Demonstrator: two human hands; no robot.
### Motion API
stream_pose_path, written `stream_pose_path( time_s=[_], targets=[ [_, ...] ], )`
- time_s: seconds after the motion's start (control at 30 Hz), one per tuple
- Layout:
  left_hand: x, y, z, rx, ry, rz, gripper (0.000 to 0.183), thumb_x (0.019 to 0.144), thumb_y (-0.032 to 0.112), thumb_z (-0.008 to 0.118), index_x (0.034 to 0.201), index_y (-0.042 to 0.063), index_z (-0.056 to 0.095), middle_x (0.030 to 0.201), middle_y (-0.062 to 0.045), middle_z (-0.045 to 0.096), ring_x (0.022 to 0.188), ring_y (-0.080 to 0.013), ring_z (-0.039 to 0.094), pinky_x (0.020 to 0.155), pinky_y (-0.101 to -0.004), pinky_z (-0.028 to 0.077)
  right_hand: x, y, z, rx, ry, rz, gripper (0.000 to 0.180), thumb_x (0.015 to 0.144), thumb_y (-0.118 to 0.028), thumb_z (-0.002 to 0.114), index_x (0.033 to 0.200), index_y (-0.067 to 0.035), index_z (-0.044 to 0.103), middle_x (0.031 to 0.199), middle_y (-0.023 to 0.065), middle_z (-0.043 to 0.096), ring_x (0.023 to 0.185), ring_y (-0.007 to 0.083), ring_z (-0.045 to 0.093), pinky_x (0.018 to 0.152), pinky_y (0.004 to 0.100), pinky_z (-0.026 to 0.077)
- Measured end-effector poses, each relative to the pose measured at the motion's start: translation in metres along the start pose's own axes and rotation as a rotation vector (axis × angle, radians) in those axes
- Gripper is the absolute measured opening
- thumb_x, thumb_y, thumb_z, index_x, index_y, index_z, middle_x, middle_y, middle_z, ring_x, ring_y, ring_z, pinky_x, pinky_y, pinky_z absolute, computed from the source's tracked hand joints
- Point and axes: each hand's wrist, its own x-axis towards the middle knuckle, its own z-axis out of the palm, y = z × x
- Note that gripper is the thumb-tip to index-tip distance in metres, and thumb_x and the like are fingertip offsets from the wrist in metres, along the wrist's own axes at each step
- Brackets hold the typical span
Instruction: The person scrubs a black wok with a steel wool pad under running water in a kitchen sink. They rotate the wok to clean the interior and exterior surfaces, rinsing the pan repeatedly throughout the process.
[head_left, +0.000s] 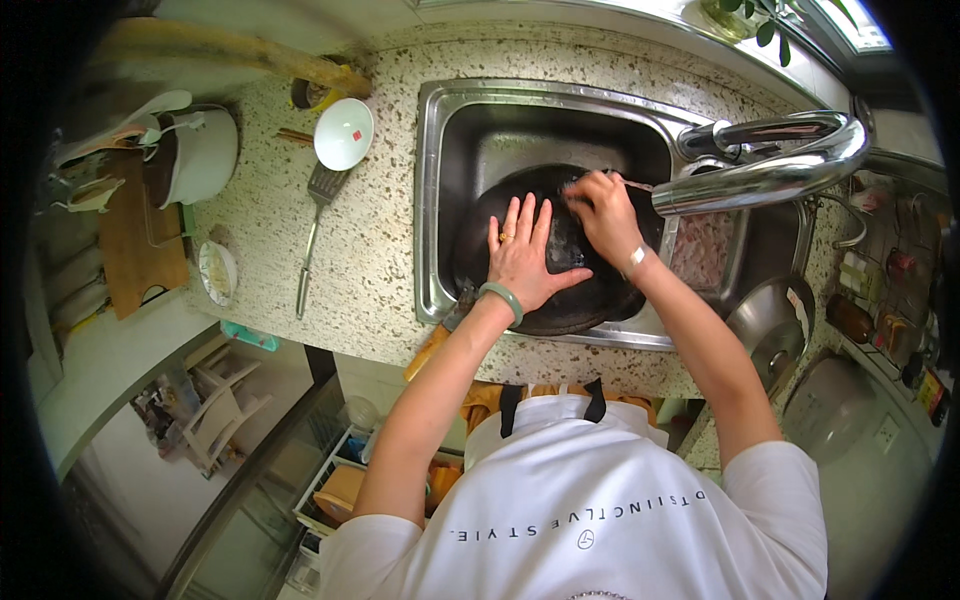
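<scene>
A dark wok (555, 304) with a wooden handle (427, 352) rests tilted in the stainless steel sink (487, 124). My left hand (521, 259) lies on the inside of the wok, fingers spread, with a ring and a green bangle. Near the wok's far right side is my right hand (604, 210), its fingers curled and blurred; whether they hold something cannot be made out. Just beyond it, a thin pinkish strip shows by the faucet's spout (675, 196). The smaller basin on the right holds pale pink, meat-like pieces (701, 251), partly hidden by the faucet.
On the speckled counter (382, 225) to the left are a slotted metal spatula (309, 247), a white bowl (343, 139), a small dish (217, 274) and a white pot (206, 154). At the right, a metal pan or lid (769, 322) leans beside the sink, near a rack of bottles (851, 319).
</scene>
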Motion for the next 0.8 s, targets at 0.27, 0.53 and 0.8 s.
stream_pose_path(
  time_s=[0.27, 0.53, 0.8],
  targets=[
    [-0.001, 0.002, 0.002, -0.014, -0.008, 0.005, 0.115, 0.07, 0.073, 0.066, 0.152, 0.006, 0.024, 0.158, -0.017, 0.02, 0.148, -0.0343, 0.014, 0.117, -0.0556, 0.008, 0.013, 0.005, 0.008, -0.007, 0.035, 0.066, 0.006, 0.078, -0.004, 0.066, 0.084, -0.005, 0.067, 0.088, 0.0117, 0.061, 0.087, 0.0348, 0.058, 0.079, 0.0421, 0.046],
    [-0.005, -0.002, 0.005, -0.032, 0.007, -0.008, 0.114, 0.07, 0.071, 0.068, 0.152, 0.005, 0.025, 0.158, -0.018, 0.021, 0.148, -0.0343, 0.014, 0.117, -0.0548, 0.008, -0.034, -0.049, -0.043, 0.092, -0.107, 0.091, 0.011, 0.078, -0.003, 0.068, 0.089, -0.006, 0.068, 0.09, 0.0132, 0.059, 0.095, 0.0369, 0.057, 0.08, 0.0416, 0.047],
    [0.001, 0.004, 0.003, 0.01, -0.018, 0.007, 0.115, 0.07, 0.075, 0.065, 0.153, 0.006, 0.023, 0.158, -0.017, 0.021, 0.148, -0.0337, 0.014, 0.117, -0.054, 0.008, 0.032, 0.033, 0.018, -0.097, 0.007, 0.139, 0.008, 0.077, -0.004, 0.068, 0.085, -0.006, 0.068, 0.087, 0.0127, 0.062, 0.088, 0.0386, 0.056, 0.08, 0.0443, 0.045]
  ],
)
